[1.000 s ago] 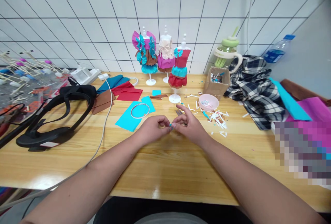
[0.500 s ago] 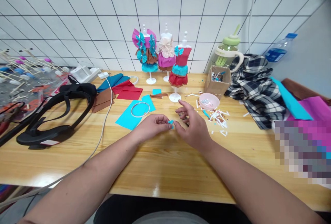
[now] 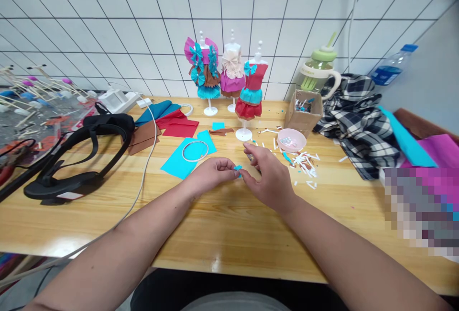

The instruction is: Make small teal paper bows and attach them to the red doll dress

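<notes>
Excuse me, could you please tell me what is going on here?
At a wooden table, a person's left hand pinches a small blue piece. The right hand is right at it, though its grip is unclear. Three dressed mannequins stand beyond; a white ring lies on a blue sheet, and white scraps lie near a pink dish.

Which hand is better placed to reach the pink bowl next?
Probably the right hand: it is nearer the pink bowl, while the left hand pinches a small turquoise piece.
</notes>
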Motion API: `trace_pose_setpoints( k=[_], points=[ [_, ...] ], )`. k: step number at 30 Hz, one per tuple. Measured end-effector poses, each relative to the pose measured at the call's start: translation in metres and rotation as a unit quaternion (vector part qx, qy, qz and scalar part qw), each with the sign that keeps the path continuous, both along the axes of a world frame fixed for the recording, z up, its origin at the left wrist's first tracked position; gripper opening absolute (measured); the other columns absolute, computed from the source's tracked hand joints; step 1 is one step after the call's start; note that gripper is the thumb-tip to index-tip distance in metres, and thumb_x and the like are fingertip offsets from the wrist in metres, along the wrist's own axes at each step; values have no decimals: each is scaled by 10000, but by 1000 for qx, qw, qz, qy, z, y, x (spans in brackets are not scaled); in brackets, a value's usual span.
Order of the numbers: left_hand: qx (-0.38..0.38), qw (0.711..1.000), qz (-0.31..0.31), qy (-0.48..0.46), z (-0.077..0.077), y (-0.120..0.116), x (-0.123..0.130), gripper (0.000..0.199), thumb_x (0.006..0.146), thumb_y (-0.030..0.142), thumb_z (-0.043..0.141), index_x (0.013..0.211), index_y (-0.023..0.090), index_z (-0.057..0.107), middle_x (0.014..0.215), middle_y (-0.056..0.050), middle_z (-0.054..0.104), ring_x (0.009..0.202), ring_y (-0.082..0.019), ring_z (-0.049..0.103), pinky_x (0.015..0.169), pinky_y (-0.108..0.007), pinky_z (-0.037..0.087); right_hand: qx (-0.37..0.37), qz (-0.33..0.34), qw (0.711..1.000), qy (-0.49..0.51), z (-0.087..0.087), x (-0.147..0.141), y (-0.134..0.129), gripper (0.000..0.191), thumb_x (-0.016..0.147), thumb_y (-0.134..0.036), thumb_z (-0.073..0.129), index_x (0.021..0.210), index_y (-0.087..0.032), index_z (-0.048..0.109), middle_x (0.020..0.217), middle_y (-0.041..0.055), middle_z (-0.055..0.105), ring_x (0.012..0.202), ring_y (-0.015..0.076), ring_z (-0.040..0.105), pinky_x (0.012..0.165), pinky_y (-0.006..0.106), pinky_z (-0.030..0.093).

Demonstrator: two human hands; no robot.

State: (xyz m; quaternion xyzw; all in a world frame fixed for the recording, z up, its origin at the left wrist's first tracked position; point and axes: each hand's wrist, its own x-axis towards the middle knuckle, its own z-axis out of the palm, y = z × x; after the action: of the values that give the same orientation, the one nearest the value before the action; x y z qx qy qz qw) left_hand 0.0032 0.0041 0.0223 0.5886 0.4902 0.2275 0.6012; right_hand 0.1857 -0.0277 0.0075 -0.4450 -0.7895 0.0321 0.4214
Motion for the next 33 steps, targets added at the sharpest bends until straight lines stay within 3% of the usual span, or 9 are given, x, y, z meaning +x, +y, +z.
trace_pose_setpoints(
  k=[9,16,21,25,33],
  points=[
    [56,998,-8,29,-5,1,-1,256,695,403,690,742,168,600,663,27,568,605,-108,498,570,-234,361,-9,-8,1000,-14,1,1,1,527,855,-229,550,1359,-240,398,1229,75,599,919,195,626,757,317,529],
    [81,996,-18,34,-5,1,-1,255,712,407,677,753,168,599,683,17,579,623,-115,503,585,-239,376,-127,23,990,54,0,-1,-1,572,833,-204,567,1365,-281,371,959,4,681,658,124,600,664,275,518],
    [74,997,-25,29,-2,-1,0,261,709,408,674,735,165,582,664,26,540,610,-108,472,575,-234,357,-212,37,964,159,-2,-3,3,700,764,-204,611,1395,-272,314,1123,68,632,779,146,611,552,233,495],
    [85,995,-31,50,1,-1,0,242,722,392,664,738,165,583,636,36,500,590,-102,431,556,-232,328,-290,87,930,211,-4,-4,6,671,764,-169,573,1378,-239,311,789,-13,645,623,107,566,532,206,452],
    [41,998,-33,-45,8,0,-2,217,696,330,698,800,163,608,770,6,598,733,-127,533,689,-246,397,-271,96,926,246,-3,-5,6,597,767,-155,562,1324,-239,366,791,-30,617,599,81,522,550,194,428]
  ],
)
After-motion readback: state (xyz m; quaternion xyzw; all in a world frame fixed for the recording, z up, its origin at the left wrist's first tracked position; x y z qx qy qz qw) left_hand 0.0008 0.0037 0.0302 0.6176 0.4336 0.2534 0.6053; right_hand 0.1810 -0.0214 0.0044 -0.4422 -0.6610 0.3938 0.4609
